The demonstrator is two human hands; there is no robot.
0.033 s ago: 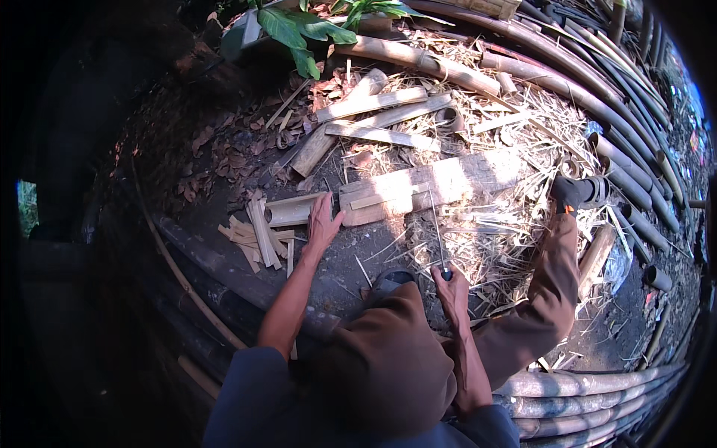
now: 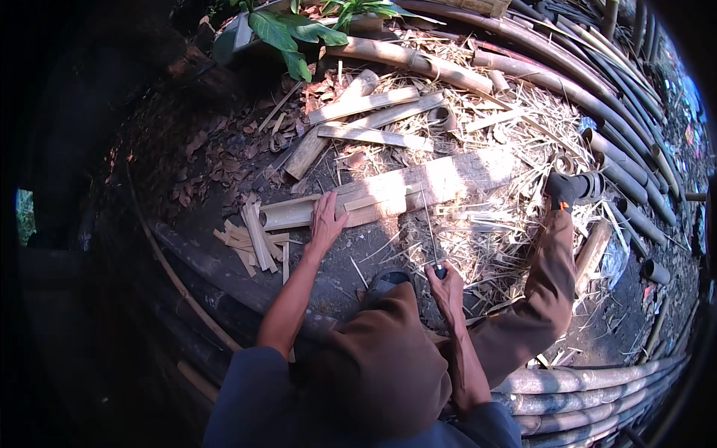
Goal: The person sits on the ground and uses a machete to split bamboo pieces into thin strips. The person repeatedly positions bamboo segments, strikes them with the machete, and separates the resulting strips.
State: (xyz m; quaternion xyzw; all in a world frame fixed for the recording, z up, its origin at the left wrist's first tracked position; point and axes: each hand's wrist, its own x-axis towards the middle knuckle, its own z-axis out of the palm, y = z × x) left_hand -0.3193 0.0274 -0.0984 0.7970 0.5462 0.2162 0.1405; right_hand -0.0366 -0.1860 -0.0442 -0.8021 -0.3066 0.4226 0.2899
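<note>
The left hand [image 2: 326,221] has moved a little to the right since the earlier picture. Then, dark ground showed between its fingers and the plank [image 2: 455,179]. Now the fingers are over the plank's left end, close to the right end of the hollow half-bamboo piece [image 2: 287,213]. Its thumb sticks out from the fingers, which lie side by side. I cannot tell how hard it presses.

The right hand [image 2: 448,290] is curled tight around the dark handle of the long, thin knife [image 2: 429,228], just as before. The blade points away to the far side, and its tip is at the right end of the thin bamboo strip [image 2: 377,198]. I cannot tell if they touch. The strip lies along the plank, in the middle of the scene, as it did before.

The small pile of cut strips [image 2: 258,235] is left of the left hand. The whole view has slid slightly left.
</note>
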